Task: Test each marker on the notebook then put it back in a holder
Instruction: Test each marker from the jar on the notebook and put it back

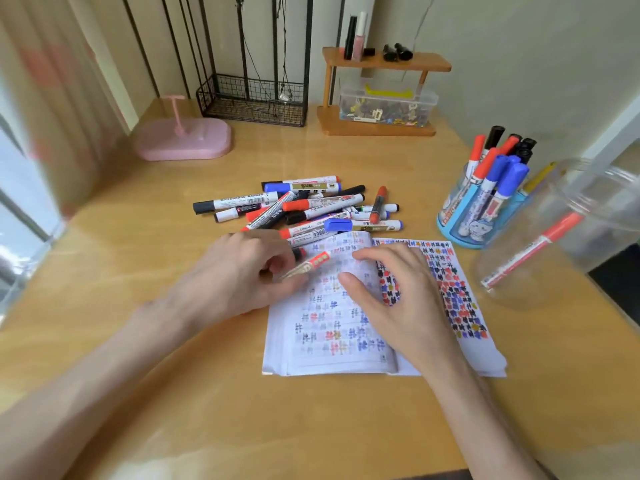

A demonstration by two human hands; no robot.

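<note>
An open notebook (pixel 332 341) lies on the desk, its pages covered with red, blue and black test marks. My left hand (pixel 239 275) grips a red marker (pixel 317 262) over the left page; the marker lies slanted with its far end toward the notebook's top. My right hand (pixel 391 296) rests flat on the notebook with fingers spread, lifting or pressing a page at the spine. A pile of loose markers (pixel 304 207) lies just behind the notebook. The blue holder (pixel 460 220) at right is packed with several markers.
A clear plastic jar (pixel 568 233) lies tilted at far right with one red marker inside. A pink stand (pixel 183 136), a black wire basket (pixel 252 98) and a wooden shelf (pixel 377 95) with a box of small items line the back wall.
</note>
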